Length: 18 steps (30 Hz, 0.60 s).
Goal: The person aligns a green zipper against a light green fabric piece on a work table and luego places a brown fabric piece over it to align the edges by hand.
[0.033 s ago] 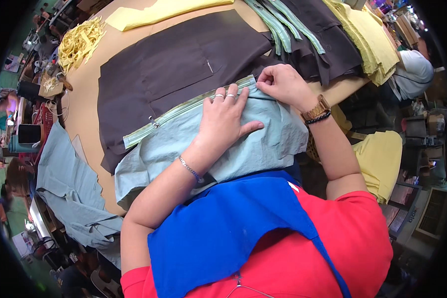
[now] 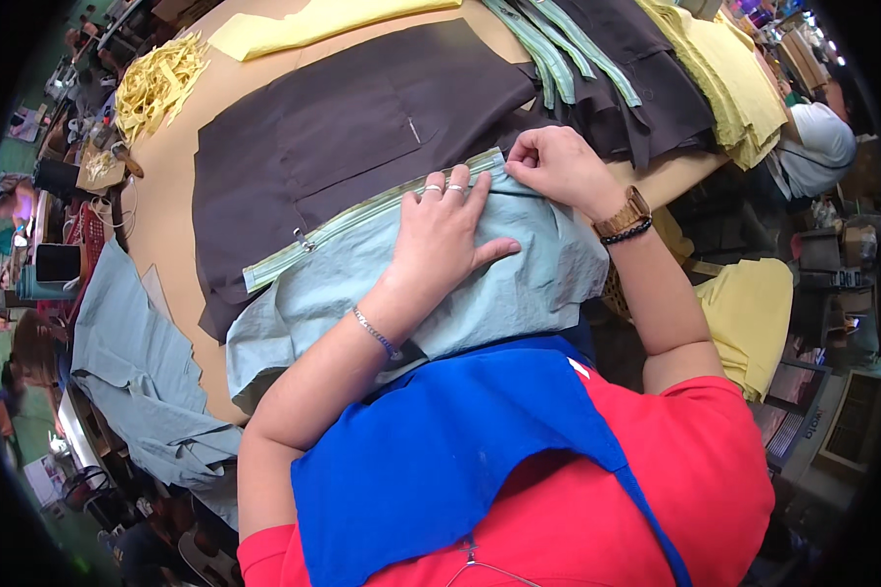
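Note:
My left hand lies flat with spread fingers on a light blue-green cloth, its fingertips reaching over a green striped zipper. The zipper runs along the cloth's upper edge, and its metal slider sits toward the left end. At the zipper's right end, my right hand pinches the corner between thumb and forefinger. Beneath and beyond them a dark brown fabric panel is spread out, with a stitched rectangular outline and a small pale mark on it.
Several more zippers lie on stacked dark fabric at the far right, beside folded yellow cloth. Yellow strips are heaped far left on the tan table. Blue-grey cloth hangs over the left edge. A person is at right.
My hands, the cloth and the zipper look unmoved. The person at the right has shifted very slightly.

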Each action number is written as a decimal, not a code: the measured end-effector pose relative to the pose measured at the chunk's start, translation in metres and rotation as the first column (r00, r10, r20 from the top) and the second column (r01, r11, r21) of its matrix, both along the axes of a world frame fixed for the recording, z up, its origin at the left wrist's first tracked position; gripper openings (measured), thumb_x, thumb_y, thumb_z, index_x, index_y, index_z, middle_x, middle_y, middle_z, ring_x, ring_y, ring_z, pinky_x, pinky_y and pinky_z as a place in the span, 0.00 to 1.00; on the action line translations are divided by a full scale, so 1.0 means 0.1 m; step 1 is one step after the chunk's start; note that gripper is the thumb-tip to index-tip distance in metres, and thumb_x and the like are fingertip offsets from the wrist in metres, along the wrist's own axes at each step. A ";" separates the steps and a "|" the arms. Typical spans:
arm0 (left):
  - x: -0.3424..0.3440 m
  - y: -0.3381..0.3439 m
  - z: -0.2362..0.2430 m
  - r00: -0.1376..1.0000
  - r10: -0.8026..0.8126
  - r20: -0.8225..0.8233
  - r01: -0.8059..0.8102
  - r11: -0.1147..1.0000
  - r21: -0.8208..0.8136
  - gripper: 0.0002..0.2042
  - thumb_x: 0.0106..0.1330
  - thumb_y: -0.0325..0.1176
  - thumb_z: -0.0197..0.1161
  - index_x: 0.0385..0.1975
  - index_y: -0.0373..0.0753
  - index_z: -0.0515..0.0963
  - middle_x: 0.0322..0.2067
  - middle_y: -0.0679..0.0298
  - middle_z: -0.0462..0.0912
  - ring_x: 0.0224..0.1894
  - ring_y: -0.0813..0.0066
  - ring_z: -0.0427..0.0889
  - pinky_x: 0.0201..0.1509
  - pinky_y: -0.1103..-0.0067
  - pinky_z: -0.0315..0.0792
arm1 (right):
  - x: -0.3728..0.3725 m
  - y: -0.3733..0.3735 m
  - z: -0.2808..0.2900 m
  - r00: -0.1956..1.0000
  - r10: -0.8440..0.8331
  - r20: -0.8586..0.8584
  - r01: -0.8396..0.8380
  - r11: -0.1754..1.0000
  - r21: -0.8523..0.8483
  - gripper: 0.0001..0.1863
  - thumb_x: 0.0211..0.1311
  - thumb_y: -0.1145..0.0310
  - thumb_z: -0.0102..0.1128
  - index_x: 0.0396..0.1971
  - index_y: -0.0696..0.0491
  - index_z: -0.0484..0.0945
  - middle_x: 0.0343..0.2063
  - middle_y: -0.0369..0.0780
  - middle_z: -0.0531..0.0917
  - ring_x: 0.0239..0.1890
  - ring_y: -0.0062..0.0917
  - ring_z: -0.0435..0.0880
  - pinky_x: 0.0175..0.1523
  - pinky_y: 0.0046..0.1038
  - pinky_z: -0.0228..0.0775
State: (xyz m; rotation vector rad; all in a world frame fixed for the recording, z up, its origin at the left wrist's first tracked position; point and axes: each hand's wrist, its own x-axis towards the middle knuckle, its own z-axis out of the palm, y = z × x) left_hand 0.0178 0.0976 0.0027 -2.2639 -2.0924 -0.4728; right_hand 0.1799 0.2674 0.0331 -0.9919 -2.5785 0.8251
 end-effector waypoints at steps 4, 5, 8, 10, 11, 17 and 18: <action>-0.01 -0.01 -0.03 1.000 0.011 -0.003 -0.011 1.000 0.005 0.46 0.63 0.74 0.61 0.70 0.39 0.75 0.65 0.50 0.74 0.63 0.53 0.74 0.60 0.59 0.72 | -0.04 -0.14 0.04 0.998 0.005 0.057 -0.016 0.982 0.190 0.07 0.59 0.69 0.70 0.36 0.55 0.87 0.28 0.39 0.86 0.33 0.30 0.87 0.40 0.33 0.78; -0.01 -0.02 -0.04 1.000 0.014 0.000 -0.014 1.000 0.023 0.46 0.63 0.74 0.60 0.70 0.39 0.75 0.65 0.49 0.74 0.63 0.53 0.74 0.60 0.59 0.72 | -0.03 -0.18 0.02 0.998 0.063 0.019 -0.066 0.935 0.348 0.07 0.59 0.69 0.70 0.37 0.53 0.87 0.30 0.38 0.85 0.37 0.31 0.87 0.42 0.33 0.77; 0.03 -0.05 -0.01 0.998 0.012 0.065 -0.012 1.000 0.012 0.45 0.65 0.71 0.62 0.70 0.38 0.74 0.64 0.47 0.75 0.64 0.50 0.75 0.63 0.58 0.72 | 0.02 -0.33 -0.02 0.988 0.053 0.142 -0.125 0.815 0.566 0.05 0.63 0.69 0.65 0.36 0.49 0.87 0.38 0.36 0.86 0.46 0.32 0.85 0.49 0.41 0.74; -0.08 -0.16 -0.04 0.992 -0.013 0.124 0.007 0.999 0.047 0.42 0.67 0.67 0.63 0.70 0.37 0.74 0.63 0.47 0.76 0.65 0.49 0.75 0.66 0.57 0.71 | 0.02 -0.45 0.05 0.970 0.089 0.228 -0.213 0.766 0.606 0.06 0.65 0.69 0.63 0.37 0.50 0.87 0.41 0.36 0.86 0.49 0.33 0.83 0.52 0.42 0.72; -0.12 -0.19 -0.02 0.979 -0.077 0.190 0.061 0.994 0.093 0.40 0.68 0.64 0.65 0.70 0.36 0.74 0.63 0.46 0.76 0.65 0.48 0.76 0.69 0.57 0.71 | 0.04 -0.50 0.08 0.944 0.080 0.320 -0.279 0.714 0.642 0.07 0.66 0.69 0.61 0.38 0.50 0.86 0.43 0.36 0.86 0.52 0.33 0.82 0.55 0.43 0.70; -0.66 -0.93 0.22 0.955 0.282 0.096 -0.290 0.953 0.087 0.23 0.73 0.44 0.68 0.63 0.41 0.81 0.59 0.51 0.80 0.61 0.50 0.80 0.66 0.58 0.72 | -0.21 -0.86 0.18 0.972 0.168 0.166 -0.236 0.687 0.687 0.22 0.69 0.63 0.65 0.60 0.52 0.81 0.56 0.42 0.83 0.58 0.37 0.81 0.61 0.48 0.70; -0.74 -1.05 0.24 0.953 0.288 0.088 -0.295 0.952 0.079 0.23 0.73 0.44 0.68 0.63 0.41 0.81 0.59 0.51 0.80 0.61 0.50 0.80 0.66 0.58 0.72 | -0.30 -0.94 0.16 0.960 0.253 0.121 -0.277 0.789 0.548 0.23 0.68 0.62 0.67 0.60 0.52 0.81 0.57 0.42 0.83 0.58 0.37 0.82 0.61 0.47 0.71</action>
